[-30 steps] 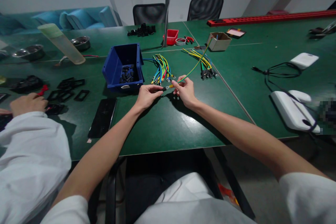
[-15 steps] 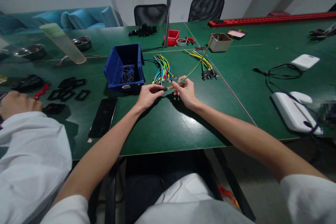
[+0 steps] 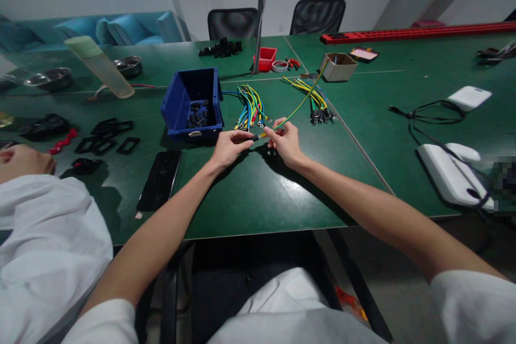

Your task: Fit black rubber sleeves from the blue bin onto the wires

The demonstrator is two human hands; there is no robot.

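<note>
My left hand [image 3: 231,148] pinches a small black rubber sleeve [image 3: 255,138] between thumb and fingertips. A yellow-green wire [image 3: 301,104] is gripped in my right hand [image 3: 284,142], its end up against the sleeve and its free length curving away to the upper right. How far the end sits inside the sleeve is too small to tell. Just beyond my hands lies a bunch of coloured wires [image 3: 253,105] with bare ring terminals. A second bunch [image 3: 309,91], to the right, has black and green sleeves at its terminals. Black sleeves [image 3: 197,114] fill the bottom of a blue bin [image 3: 169,110].
Left of my forearm are a black phone [image 3: 160,180] and several black frames [image 3: 102,142]. A co-worker's hand [image 3: 26,164] rests at the far left. A metal pole [image 3: 260,16] rises behind the bin. A small box [image 3: 339,69] and a white device [image 3: 447,174] are to the right.
The sleeve and wire end have come together; the bare metal seen between them is now covered. The co-worker's hand has shifted slightly left and turned.
</note>
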